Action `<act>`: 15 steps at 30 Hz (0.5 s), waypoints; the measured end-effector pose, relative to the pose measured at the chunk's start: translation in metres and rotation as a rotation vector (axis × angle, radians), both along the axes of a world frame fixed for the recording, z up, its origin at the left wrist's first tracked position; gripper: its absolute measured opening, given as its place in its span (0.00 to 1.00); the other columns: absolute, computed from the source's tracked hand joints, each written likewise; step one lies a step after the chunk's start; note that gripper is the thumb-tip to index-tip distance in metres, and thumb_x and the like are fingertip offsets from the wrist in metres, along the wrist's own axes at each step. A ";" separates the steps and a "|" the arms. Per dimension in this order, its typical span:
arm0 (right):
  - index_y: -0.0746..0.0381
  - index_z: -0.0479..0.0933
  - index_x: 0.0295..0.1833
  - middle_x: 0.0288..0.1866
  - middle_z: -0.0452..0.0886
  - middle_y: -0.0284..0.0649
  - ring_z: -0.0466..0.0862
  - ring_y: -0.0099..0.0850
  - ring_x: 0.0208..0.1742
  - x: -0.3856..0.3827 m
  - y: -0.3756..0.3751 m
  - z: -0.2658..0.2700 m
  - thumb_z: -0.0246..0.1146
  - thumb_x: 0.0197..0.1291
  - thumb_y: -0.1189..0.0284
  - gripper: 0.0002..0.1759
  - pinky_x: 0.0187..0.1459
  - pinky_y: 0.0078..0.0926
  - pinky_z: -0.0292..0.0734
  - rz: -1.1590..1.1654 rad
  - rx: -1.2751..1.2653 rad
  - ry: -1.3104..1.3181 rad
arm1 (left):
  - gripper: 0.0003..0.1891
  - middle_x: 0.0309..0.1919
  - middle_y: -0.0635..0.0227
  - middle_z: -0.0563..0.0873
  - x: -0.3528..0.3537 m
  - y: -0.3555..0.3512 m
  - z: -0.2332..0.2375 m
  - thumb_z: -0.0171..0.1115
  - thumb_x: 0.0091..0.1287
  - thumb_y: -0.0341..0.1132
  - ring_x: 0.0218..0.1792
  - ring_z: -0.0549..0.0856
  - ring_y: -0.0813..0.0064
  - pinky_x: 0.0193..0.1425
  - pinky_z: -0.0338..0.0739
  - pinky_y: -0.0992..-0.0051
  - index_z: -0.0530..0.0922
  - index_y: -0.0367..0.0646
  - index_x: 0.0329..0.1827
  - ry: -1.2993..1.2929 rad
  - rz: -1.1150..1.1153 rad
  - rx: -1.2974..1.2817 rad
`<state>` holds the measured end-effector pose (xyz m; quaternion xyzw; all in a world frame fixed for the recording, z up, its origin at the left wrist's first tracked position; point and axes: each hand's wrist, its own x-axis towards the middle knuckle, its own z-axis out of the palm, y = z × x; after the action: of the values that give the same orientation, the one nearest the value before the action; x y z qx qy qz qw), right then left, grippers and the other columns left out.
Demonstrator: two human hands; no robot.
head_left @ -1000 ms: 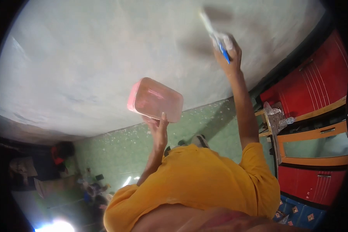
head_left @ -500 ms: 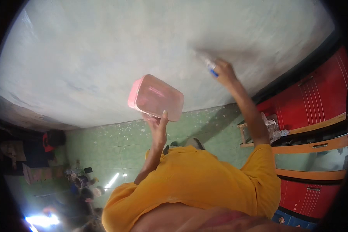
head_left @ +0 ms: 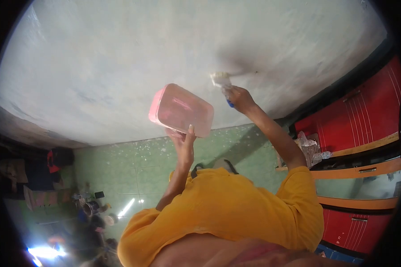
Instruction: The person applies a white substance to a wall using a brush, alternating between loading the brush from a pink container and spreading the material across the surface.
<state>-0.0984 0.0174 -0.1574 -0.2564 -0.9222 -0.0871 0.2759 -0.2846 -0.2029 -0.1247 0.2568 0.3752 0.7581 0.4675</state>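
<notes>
A pink plastic container point(head_left: 182, 109) is held up near the wall by my left hand point(head_left: 182, 139), with the thumb over its near edge. Its contents cannot be made out. My right hand point(head_left: 241, 100) is closed round the handle of a paintbrush point(head_left: 221, 80), which has a blue handle end and pale bristles. The brush is close to the pale, patchy wall point(head_left: 133, 53), and whether the bristles touch it is not clear. A shadow of the hand and brush falls on the wall.
Green floor tiles point(head_left: 151, 167) carry white spots along the wall's foot. On the right stands a red cabinet point(head_left: 343, 118) with orange trim, and a clear plastic bottle point(head_left: 321, 155) lies beside it. Pots and other items point(head_left: 91, 208) are at the lower left.
My right hand has moved left and down with the brush, and the brush's broad face now shows. The pink container has barely shifted in my left hand.
</notes>
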 end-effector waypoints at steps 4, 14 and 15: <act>0.60 0.78 0.47 0.45 0.82 0.45 0.82 0.41 0.44 0.010 0.010 0.041 0.62 0.53 0.75 0.14 0.45 0.36 0.79 -0.081 -0.132 -0.118 | 0.46 0.66 0.57 0.55 0.001 -0.001 0.002 0.61 0.64 0.31 0.65 0.62 0.63 0.58 0.72 0.59 0.33 0.53 0.73 -0.001 -0.003 -0.007; 0.66 0.76 0.53 0.46 0.80 0.49 0.82 0.44 0.44 0.001 0.003 0.153 0.58 0.54 0.81 0.18 0.44 0.36 0.79 -0.125 0.249 0.248 | 0.41 0.65 0.56 0.55 0.001 -0.001 0.005 0.60 0.66 0.34 0.64 0.62 0.62 0.59 0.71 0.57 0.37 0.50 0.71 -0.045 -0.015 -0.008; 0.64 0.74 0.56 0.51 0.79 0.48 0.81 0.44 0.48 -0.002 0.007 0.118 0.56 0.55 0.81 0.21 0.48 0.37 0.78 -0.058 0.187 0.266 | 0.41 0.65 0.55 0.55 0.001 -0.002 0.005 0.60 0.66 0.34 0.64 0.63 0.62 0.59 0.72 0.58 0.37 0.49 0.70 -0.054 -0.017 -0.005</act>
<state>-0.1002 0.0241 -0.0395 -0.2656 -0.8577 -0.1457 0.4155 -0.2835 -0.2048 -0.1194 0.2383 0.3621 0.7598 0.4846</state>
